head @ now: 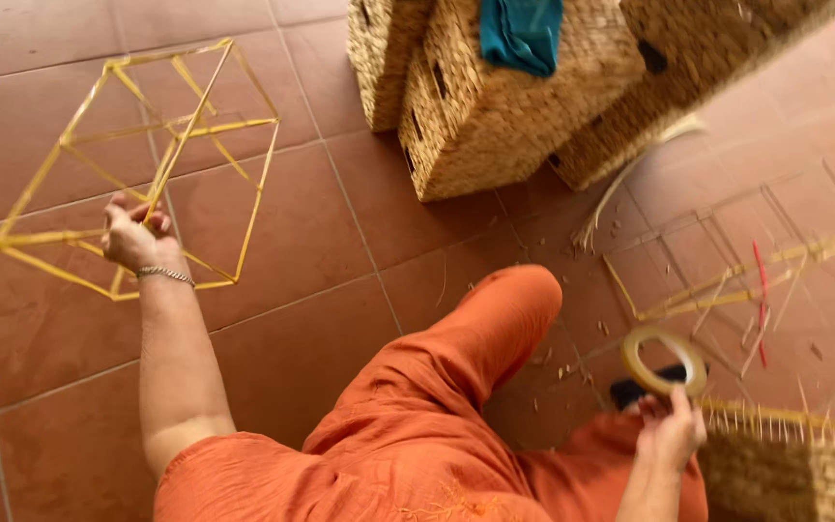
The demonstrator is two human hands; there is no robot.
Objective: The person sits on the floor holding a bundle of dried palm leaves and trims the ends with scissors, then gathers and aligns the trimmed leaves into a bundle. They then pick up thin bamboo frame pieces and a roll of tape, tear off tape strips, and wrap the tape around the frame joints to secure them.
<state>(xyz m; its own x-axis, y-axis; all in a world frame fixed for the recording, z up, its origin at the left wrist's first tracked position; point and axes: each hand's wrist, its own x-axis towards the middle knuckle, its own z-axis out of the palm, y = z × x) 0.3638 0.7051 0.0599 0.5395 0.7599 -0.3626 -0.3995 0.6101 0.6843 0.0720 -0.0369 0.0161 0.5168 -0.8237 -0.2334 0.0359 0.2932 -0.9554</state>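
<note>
My left hand (133, 235) grips a strut of a yellow wire basket frame (137, 164), holding it tilted over the red tile floor at the left. A thin bracelet sits on that wrist. At the lower right, my right hand (671, 430) pinches a ring-shaped roll of tape (664, 360) and holds it up. My legs in orange trousers (437, 406) lie between the two hands.
Several woven straw baskets (495, 106) stand at the top centre, one with a teal cloth (522, 31) on it. A partly wrapped wire frame (746, 261) and a red stick (761, 295) lie at the right. A half-woven basket (794, 464) sits at the lower right. Straw bits litter the floor.
</note>
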